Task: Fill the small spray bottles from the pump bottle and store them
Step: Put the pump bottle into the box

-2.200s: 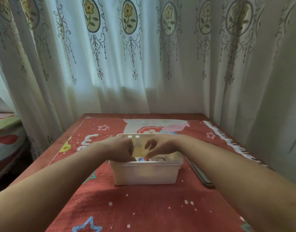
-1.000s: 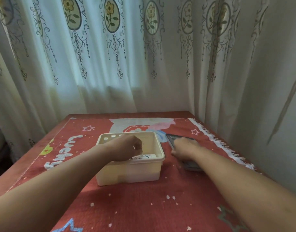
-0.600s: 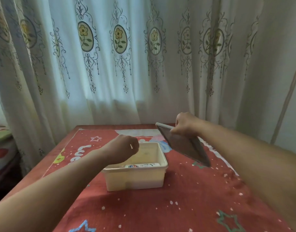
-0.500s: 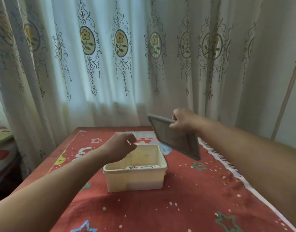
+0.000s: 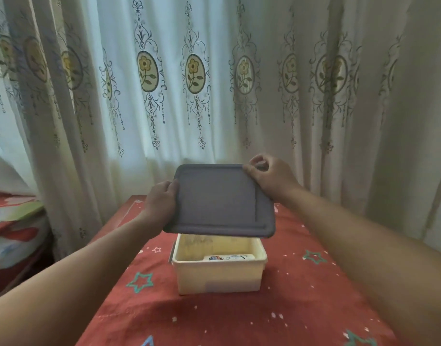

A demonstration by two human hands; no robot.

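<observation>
- This looks like the storing end of the job. The grey lid (image 5: 219, 201) is held in the air above the cream box (image 5: 218, 278), tilted, with its near edge lower.
- The left hand (image 5: 162, 203) grips the lid's left edge with its fingers curled under. The right hand (image 5: 269, 178) pinches the far right corner between thumb and fingers.
- One small bottle (image 5: 228, 257) with a printed label lies on its side inside the box, against the near wall. I cannot tell whether others lie behind it, as the lid hides the back of the box. No pump bottle is in sight.
- Next, I would guess the lid has to be levelled, lined up over the rim and lowered, then pressed down at the corners. The lying bottle seems to sit below the rim, so it should not stop the lid from seating.
- The box stands on a red cloth (image 5: 301, 295) with stars that covers the desk (image 5: 129, 203), and nothing sits close beside it.
- Patterned curtains (image 5: 194, 96) hang just behind the desk, and a bed (image 5: 12, 221) with bright covers is off to the left, so neither is in the way.
</observation>
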